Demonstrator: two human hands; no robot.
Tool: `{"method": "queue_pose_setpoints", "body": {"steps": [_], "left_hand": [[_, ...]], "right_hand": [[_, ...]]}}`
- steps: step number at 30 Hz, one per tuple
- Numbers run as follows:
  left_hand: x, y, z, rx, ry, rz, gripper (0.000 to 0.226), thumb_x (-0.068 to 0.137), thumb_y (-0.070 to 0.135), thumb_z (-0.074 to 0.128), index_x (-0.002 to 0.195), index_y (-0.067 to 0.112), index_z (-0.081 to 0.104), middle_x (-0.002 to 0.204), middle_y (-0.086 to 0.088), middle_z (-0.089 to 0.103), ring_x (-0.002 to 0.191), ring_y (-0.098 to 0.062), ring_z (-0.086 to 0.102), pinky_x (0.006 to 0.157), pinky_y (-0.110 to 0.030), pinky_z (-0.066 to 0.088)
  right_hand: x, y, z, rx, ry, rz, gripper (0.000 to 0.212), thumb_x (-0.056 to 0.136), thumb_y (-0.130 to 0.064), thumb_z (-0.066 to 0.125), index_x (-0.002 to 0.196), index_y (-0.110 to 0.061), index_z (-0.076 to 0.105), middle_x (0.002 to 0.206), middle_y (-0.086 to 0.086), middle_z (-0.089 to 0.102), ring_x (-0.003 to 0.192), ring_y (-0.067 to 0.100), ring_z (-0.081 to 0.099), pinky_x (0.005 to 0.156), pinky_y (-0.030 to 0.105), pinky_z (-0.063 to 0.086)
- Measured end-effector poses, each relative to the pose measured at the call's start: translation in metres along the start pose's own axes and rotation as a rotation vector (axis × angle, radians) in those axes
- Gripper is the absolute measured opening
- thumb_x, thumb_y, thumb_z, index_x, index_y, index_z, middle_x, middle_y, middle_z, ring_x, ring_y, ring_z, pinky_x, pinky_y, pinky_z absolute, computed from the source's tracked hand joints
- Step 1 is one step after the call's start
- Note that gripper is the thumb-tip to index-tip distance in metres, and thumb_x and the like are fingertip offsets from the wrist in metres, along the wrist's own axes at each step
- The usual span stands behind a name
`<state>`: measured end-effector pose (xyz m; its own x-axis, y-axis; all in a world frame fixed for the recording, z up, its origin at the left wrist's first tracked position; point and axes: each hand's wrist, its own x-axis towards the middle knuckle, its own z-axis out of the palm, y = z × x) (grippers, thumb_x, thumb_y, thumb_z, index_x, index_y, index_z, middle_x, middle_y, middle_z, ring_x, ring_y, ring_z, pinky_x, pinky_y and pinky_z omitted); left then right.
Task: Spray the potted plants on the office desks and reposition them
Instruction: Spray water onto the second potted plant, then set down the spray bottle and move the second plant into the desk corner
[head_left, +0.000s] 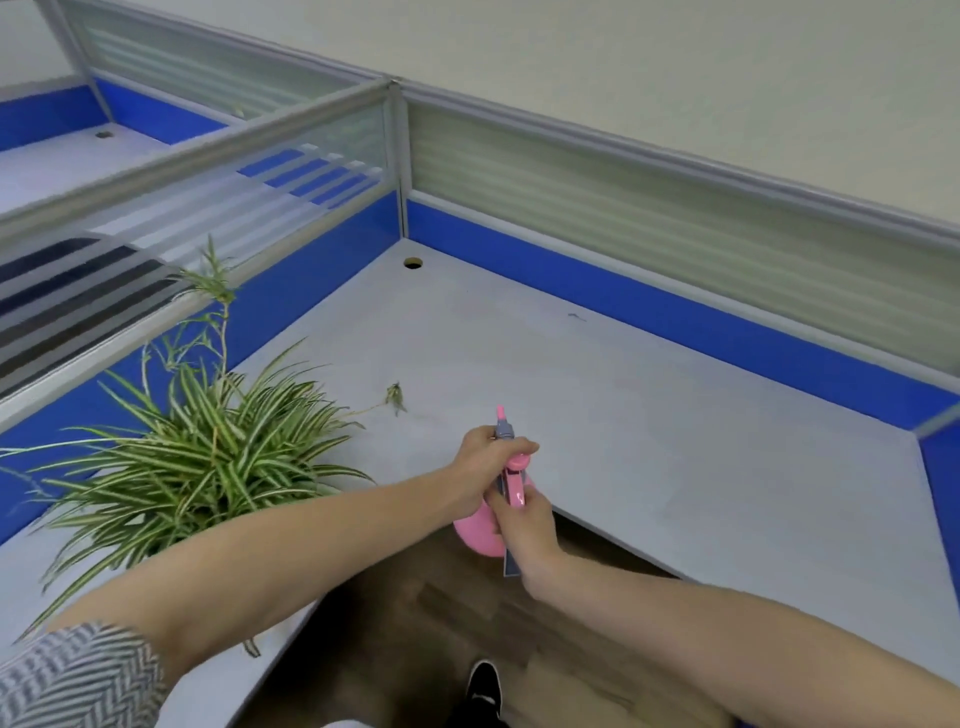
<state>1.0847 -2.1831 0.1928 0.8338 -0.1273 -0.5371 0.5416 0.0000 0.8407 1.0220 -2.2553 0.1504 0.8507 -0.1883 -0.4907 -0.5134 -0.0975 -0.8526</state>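
A pink spray bottle (480, 530) with a grey and pink nozzle head is held over the desk's front edge, nozzle pointing away from me. My left hand (480, 467) grips the grey nozzle head at its top. My right hand (524, 530) holds the pink trigger and neck from below. A spider plant (197, 457) with long striped green leaves stands on the left part of the grey desk (649, 441), left of both hands; its pot is hidden under the leaves. One long runner with a small plantlet (396, 397) reaches out over the desk.
Blue and frosted-glass partitions (675, 312) wall the desk at the back, left and right. A round cable hole (413, 263) sits in the far corner. Below the desk's front edge are a wooden floor (467, 613) and my black shoe (483, 686).
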Motion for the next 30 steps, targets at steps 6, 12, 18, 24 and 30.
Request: {"method": "queue_pose_setpoints", "body": {"steps": [6,12,18,24,30], "left_hand": [[0.059,0.018,0.049,0.009,0.006,-0.032,0.026,0.087,0.013,0.072,0.108,0.003,0.060,0.086,-0.009,0.061,0.072,-0.016,0.059,0.056,-0.022,0.047],[0.112,0.029,0.081,0.012,0.018,-0.068,0.023,0.087,0.008,0.071,0.107,0.003,0.060,0.085,-0.008,0.058,0.072,-0.018,0.056,0.058,-0.025,0.046],[0.149,0.037,0.098,0.039,0.035,-0.085,0.019,0.087,0.007,0.069,0.102,0.003,0.060,0.081,-0.009,0.056,0.071,-0.020,0.055,0.058,-0.027,0.048],[0.172,0.038,0.109,0.076,0.036,-0.086,0.019,0.086,0.008,0.070,0.100,0.003,0.059,0.080,-0.008,0.057,0.071,-0.020,0.056,0.059,-0.027,0.047],[0.182,0.039,0.113,0.094,0.042,-0.089,0.020,0.086,0.010,0.071,0.101,0.003,0.060,0.080,-0.008,0.058,0.070,-0.019,0.057,0.060,-0.027,0.047]], "right_hand": [[0.063,-0.009,-0.043,-0.018,0.050,-0.005,0.026,0.101,-0.023,0.061,0.124,-0.012,0.064,0.103,0.004,0.070,0.102,0.026,0.067,0.092,0.037,0.053],[0.115,-0.015,-0.065,0.046,0.079,0.029,0.019,0.102,-0.022,0.060,0.120,-0.017,0.065,0.105,0.001,0.070,0.106,0.025,0.065,0.099,0.041,0.054],[0.151,-0.018,-0.078,0.074,0.087,0.046,0.013,0.101,-0.023,0.060,0.114,-0.023,0.063,0.097,-0.005,0.069,0.102,0.023,0.066,0.098,0.039,0.053],[0.176,-0.015,-0.088,0.068,0.112,0.039,0.010,0.101,-0.024,0.060,0.111,-0.027,0.060,0.094,-0.010,0.066,0.100,0.021,0.063,0.095,0.036,0.051],[0.188,-0.013,-0.093,0.055,0.096,0.043,0.019,0.100,-0.025,0.062,0.118,-0.021,0.064,0.097,-0.007,0.066,0.104,0.023,0.064,0.097,0.036,0.051]]}}
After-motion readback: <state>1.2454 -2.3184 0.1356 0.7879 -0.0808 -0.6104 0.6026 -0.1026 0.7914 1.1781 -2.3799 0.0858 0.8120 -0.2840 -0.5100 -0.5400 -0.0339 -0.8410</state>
